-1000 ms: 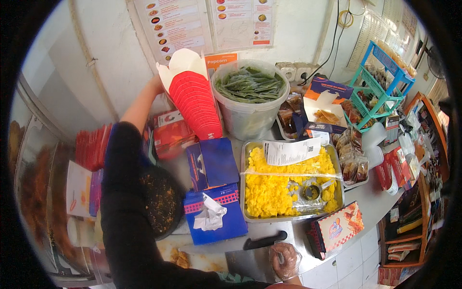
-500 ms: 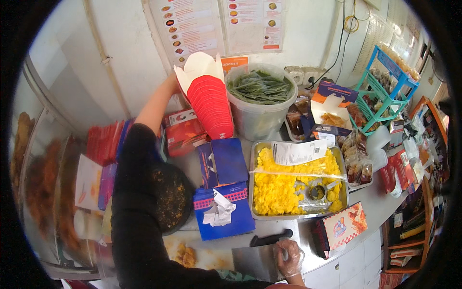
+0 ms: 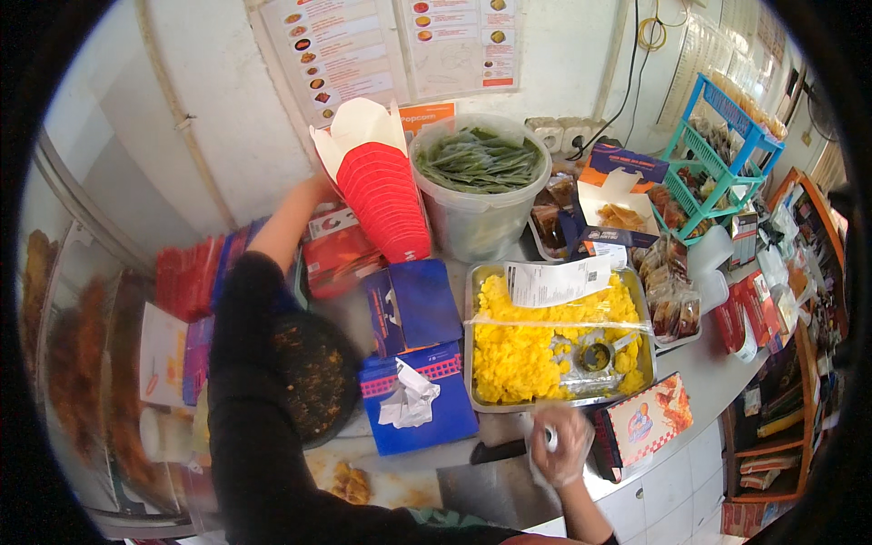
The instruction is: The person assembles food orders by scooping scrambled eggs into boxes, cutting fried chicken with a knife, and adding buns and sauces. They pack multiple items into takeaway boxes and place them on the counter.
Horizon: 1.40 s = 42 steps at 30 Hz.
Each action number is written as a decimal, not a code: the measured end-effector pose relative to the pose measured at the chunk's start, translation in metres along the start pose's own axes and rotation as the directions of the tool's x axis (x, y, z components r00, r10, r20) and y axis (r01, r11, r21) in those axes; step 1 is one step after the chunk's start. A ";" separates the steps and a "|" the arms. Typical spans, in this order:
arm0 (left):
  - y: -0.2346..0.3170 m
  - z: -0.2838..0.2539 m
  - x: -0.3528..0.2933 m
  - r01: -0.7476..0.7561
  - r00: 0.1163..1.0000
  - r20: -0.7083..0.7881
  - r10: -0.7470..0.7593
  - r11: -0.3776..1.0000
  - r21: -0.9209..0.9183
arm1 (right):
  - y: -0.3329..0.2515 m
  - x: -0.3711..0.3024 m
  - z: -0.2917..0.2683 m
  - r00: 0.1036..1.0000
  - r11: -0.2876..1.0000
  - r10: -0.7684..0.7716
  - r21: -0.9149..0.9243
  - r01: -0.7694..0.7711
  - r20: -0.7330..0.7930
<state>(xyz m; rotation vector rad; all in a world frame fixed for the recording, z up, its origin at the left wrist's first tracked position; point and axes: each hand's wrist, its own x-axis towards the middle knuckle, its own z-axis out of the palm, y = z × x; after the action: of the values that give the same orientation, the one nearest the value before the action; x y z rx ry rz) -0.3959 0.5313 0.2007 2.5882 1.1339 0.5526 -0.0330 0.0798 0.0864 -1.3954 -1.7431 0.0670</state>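
Observation:
My left hand (image 3: pixel 316 191) reaches behind a tilted stack of nested red cartons (image 3: pixel 383 200) with white inner flaps; the stack hides its fingers. My right hand (image 3: pixel 560 445), in a clear plastic glove, is above the worktop's front edge, its fingers curled in. A small whitish spot shows between thumb and fingers, too unclear to name. Beside it lies a cleaver (image 3: pixel 488 495) with a black handle, the handle's end reaching toward the hand. Just beyond is a steel tray (image 3: pixel 470 363) of yellow scrambled-egg-like food, with a small round cup (image 3: pixel 596 356) and a paper slip (image 3: pixel 556 282).
A black mortar-like bowl (image 3: pixel 350 400) sits under my left forearm. Blue boxes (image 3: pixel 422 431) with crumpled paper stand mid-worktop. Behind is a bucket (image 3: pixel 477 218) of green leaves or pods. A printed carton (image 3: pixel 645 425) overhangs the front edge; a turquoise rack (image 3: pixel 718 173) is at right.
My right hand has lifted from beside the cleaver blade toward the tray, its fingers curling. The view has shifted slightly. My left hand stays behind the carton stack.

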 end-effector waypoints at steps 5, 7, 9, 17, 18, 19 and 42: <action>0.007 0.002 -0.007 0.005 0.993 0.120 0.004 0.997 -0.074 | -0.020 0.158 0.036 0.990 0.990 -0.141 0.001 0.141 0.015; 0.006 0.001 -0.008 0.006 0.989 0.147 0.007 0.996 -0.087 | -0.035 0.214 0.057 0.988 0.989 -0.147 -0.005 0.147 0.041; 0.005 0.001 -0.008 0.006 0.985 0.170 0.011 0.995 -0.095 | -0.052 0.259 0.079 0.968 0.968 -0.251 0.007 0.251 0.014; -0.001 0.004 -0.010 0.010 0.980 0.201 0.015 0.992 -0.124 | -0.075 0.319 0.099 0.945 0.970 -0.245 0.040 0.242 0.219; -0.002 0.006 -0.009 0.004 0.981 0.195 0.023 0.991 -0.133 | -0.073 0.319 0.100 0.943 0.969 -0.248 0.056 0.242 0.221; -0.003 0.008 -0.009 -0.005 0.981 0.189 0.032 0.990 -0.142 | -0.070 0.319 0.101 0.941 0.968 -0.252 0.072 0.242 0.225; -0.052 -0.010 0.033 0.055 0.968 0.156 -0.199 0.767 0.639 | -0.051 0.332 0.124 0.939 0.920 -0.301 0.310 0.240 0.166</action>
<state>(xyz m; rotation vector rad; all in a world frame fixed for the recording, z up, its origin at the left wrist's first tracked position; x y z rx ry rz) -0.4138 0.5910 0.1974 2.9658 1.6179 -0.1970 -0.1468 0.3868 0.2311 -0.9533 -1.9986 0.3125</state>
